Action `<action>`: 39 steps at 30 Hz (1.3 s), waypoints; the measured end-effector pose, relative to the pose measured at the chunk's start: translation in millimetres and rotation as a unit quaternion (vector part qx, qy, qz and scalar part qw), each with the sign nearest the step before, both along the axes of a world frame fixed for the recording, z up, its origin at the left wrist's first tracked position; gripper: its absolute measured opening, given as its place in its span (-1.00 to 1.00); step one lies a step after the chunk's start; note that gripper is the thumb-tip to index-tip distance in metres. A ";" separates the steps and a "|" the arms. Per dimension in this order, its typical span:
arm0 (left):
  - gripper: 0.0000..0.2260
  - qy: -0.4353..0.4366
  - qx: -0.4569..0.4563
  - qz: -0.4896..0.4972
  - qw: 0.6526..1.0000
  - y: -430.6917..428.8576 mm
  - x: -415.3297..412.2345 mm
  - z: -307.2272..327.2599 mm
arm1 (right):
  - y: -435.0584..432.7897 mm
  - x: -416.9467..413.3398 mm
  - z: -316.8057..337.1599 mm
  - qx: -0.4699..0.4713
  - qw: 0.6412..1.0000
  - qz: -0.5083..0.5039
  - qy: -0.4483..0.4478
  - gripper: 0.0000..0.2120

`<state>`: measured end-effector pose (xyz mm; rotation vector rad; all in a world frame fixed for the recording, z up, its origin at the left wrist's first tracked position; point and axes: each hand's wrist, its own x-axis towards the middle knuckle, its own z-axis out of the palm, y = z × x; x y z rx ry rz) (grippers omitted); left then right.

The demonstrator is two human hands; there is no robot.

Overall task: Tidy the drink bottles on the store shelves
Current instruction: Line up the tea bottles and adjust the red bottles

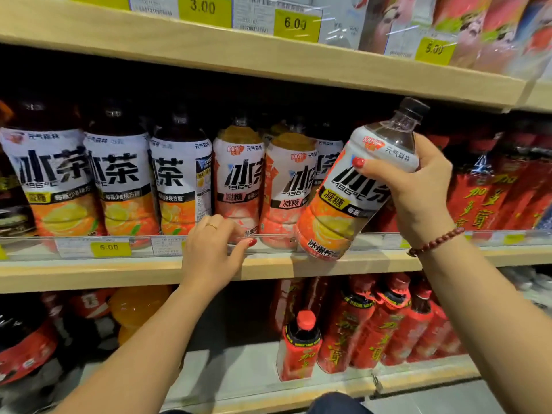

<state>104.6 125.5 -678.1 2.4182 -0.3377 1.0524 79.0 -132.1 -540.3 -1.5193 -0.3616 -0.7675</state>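
My right hand (418,189) grips a white-and-orange lemon iced tea bottle (352,186) with a dark cap, tilted to the right in front of the middle shelf, its base just above the clear front rail. My left hand (212,249) rests on that rail (268,243), fingers curled at the foot of a pink-labelled iced tea bottle (239,180); whether it grips the bottle is unclear. A second pink-labelled bottle (286,192) stands beside it. Left of these stand three lemon iced tea bottles (119,180) in a row.
Red herbal tea bottles (495,186) fill the right of the middle shelf and the lower shelf (388,321). A wooden upper shelf (268,61) with yellow price tags hangs close above the bottle caps. Orange and dark bottles (134,309) stand at lower left.
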 end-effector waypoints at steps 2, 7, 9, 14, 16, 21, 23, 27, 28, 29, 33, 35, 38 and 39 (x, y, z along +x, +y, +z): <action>-0.82 0.001 0.001 -0.001 1.000 0.4 0.4 -0.5 | -4.1 6.2 6.7 -0.001 0.999 -0.027 -0.022 -0.44; -0.82 -0.007 0.005 -0.001 1.000 0.6 0.3 -1.3 | -7.0 22.8 8.8 -0.020 0.994 -0.098 -0.048 -0.35; -0.81 -0.007 0.005 -0.002 1.000 1.1 0.1 -1.2 | -5.9 30.0 2.6 -0.035 0.992 -0.116 -0.037 -0.35; -0.81 -0.008 0.010 -0.006 1.000 2.3 -0.5 -1.0 | -5.0 54.1 -20.0 -0.064 0.988 -0.133 0.043 -0.29; -0.81 -0.011 0.014 -0.006 1.000 2.4 -0.5 -1.0 | -6.4 64.3 -25.1 -0.065 0.985 -0.133 0.083 -0.14; -0.81 -0.014 0.025 -0.003 1.000 2.6 -0.2 -1.4 | -10.1 83.3 -23.4 -0.100 0.977 -0.131 0.133 0.04; -0.81 -0.014 0.027 -0.001 1.000 2.5 -0.3 -1.3 | -7.7 87.7 -19.8 -0.111 0.976 -0.119 0.142 0.06; -0.81 -0.011 0.017 -0.002 1.000 1.2 -1.3 -0.6 | -0.2 93.0 -21.2 -0.122 0.978 -0.082 0.150 0.03; -0.81 -0.009 0.014 -0.002 1.000 0.8 -1.6 -0.3 | 0.6 93.4 -23.2 -0.112 0.980 -0.071 0.152 0.02; -0.81 -0.007 0.011 -0.003 1.000 0.6 -1.7 0.1 | 1.0 93.5 -25.5 -0.101 0.981 -0.063 0.151 0.01; -0.83 0.003 0.001 -0.012 1.000 0.4 -2.2 2.4 | -8.1 92.1 -40.3 -0.088 0.985 -0.043 0.144 -0.21; -0.83 0.006 0.003 -0.017 1.000 0.3 -3.0 3.3 | -13.3 88.3 -46.8 -0.105 0.981 -0.036 0.157 -0.40; -0.78 -0.011 0.016 -0.051 0.998 -6.0 -4.3 7.8 | -15.4 80.5 -58.4 -0.133 0.971 -0.035 0.193 -0.35; -0.77 -0.019 0.024 -0.065 0.997 -10.8 -3.9 10.5 | -14.9 78.1 -62.0 -0.142 0.967 -0.044 0.205 -0.30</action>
